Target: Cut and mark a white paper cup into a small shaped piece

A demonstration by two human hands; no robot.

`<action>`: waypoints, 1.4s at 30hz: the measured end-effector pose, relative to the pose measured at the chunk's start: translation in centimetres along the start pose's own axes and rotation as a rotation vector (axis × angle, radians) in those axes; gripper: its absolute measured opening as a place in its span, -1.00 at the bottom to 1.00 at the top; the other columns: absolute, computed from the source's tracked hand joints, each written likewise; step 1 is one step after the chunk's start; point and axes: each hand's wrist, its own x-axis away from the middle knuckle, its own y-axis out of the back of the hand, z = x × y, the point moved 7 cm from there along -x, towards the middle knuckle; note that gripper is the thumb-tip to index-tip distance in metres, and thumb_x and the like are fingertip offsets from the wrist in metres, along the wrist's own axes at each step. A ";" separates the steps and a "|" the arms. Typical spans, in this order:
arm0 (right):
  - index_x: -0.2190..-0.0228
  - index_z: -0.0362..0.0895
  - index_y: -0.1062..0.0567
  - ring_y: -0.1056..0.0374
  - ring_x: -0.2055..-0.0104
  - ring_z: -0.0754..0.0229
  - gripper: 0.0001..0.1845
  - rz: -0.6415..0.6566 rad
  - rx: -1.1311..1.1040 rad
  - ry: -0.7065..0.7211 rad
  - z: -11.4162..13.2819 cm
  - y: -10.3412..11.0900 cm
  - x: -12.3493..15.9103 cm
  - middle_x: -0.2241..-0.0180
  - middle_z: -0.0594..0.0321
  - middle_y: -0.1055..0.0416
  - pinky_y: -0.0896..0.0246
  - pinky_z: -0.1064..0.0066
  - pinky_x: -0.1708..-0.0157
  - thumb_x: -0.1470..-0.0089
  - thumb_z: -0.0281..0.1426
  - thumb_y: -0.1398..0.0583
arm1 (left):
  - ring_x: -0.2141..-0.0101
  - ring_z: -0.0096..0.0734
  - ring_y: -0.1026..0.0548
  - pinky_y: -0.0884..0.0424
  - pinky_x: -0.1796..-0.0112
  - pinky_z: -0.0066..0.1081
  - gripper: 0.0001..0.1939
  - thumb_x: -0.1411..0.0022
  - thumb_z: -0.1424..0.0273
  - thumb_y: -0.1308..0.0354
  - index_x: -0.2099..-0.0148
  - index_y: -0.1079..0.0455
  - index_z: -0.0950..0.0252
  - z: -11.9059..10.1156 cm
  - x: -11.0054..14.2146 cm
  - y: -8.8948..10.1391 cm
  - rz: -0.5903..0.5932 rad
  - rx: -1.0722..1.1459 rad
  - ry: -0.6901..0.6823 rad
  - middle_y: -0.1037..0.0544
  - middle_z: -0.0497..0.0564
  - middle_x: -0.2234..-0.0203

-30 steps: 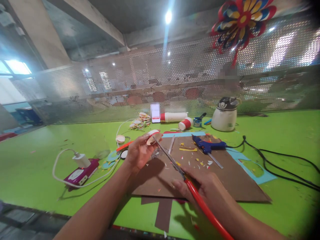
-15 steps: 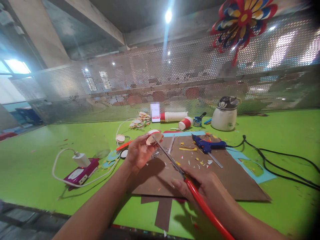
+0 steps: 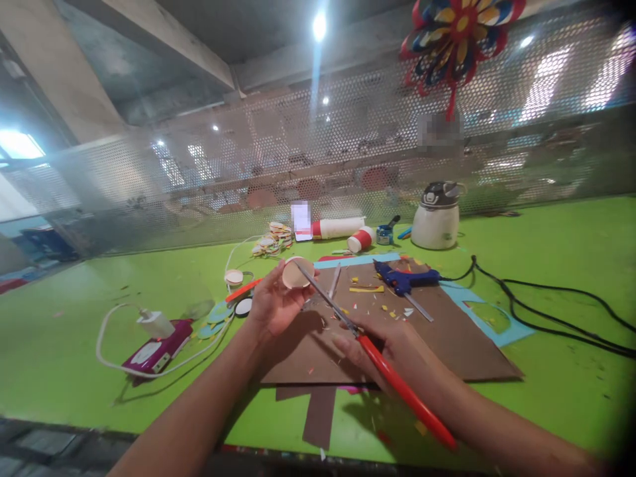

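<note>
I see a bright green table [image 3: 74,344] running wide, backed by a perforated metal screen [image 3: 238,179]. Concrete beams [image 3: 163,46] cross the grey ceiling, one round lamp [image 3: 318,25] glaring with a streak. A window [image 3: 14,142] glows far left. A paper pinwheel [image 3: 454,30] hangs top right on the screen.

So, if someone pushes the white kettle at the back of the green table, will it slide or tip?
The white kettle is squat with a wide base, so it would probably slide rather than tip. It stands flat on the smooth-looking green table. How heavy it is cannot be told, since its contents are hidden.
</note>
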 end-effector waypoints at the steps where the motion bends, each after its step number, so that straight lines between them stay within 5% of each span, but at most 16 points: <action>1: 0.45 -0.12 -0.49 -0.16 0.52 0.28 -0.71 0.006 0.000 -0.003 -0.1 -0.1 0.0 0.58 0.38 -0.32 0.03 0.47 0.51 -0.15 -0.17 -0.16 | 0.29 -0.15 -0.58 -0.49 0.27 -0.25 -0.81 -0.16 0.37 -0.20 0.25 -0.49 0.42 0.0 0.0 -0.1 0.008 0.011 -0.006 -0.61 0.21 0.33; 10: 0.43 -0.11 -0.48 -0.14 0.53 0.29 -0.73 0.038 -0.016 -0.001 -0.1 -0.5 0.1 0.58 0.40 -0.30 0.04 0.47 0.52 -0.15 -0.18 -0.16 | 0.33 -0.21 -0.54 -0.47 0.30 -0.31 -0.68 -0.27 0.35 -0.06 0.08 -0.47 0.49 -0.1 -0.2 -0.6 0.093 0.016 0.031 -0.58 0.28 0.34; 18: 0.37 -0.13 -0.53 -0.16 0.56 0.25 -0.66 0.066 0.002 -0.019 0.0 -0.6 0.1 0.59 0.33 -0.35 0.00 0.44 0.53 -0.16 -0.13 -0.13 | 0.37 -0.28 -0.52 -0.46 0.32 -0.35 -0.75 -0.28 0.31 -0.07 0.22 -0.46 0.41 0.1 0.0 -0.8 0.099 0.026 0.033 -0.57 0.21 0.36; 42: 0.40 -0.14 -0.53 -0.15 0.56 0.25 -0.58 0.022 0.040 0.024 0.2 -0.4 -0.1 0.59 0.30 -0.33 0.00 0.45 0.57 -0.19 -0.10 -0.04 | 0.32 -0.22 -0.56 -0.47 0.26 -0.31 -0.72 -0.27 0.27 -0.12 0.20 -0.47 0.42 0.3 -0.2 -0.6 0.174 0.024 0.021 -0.60 0.22 0.34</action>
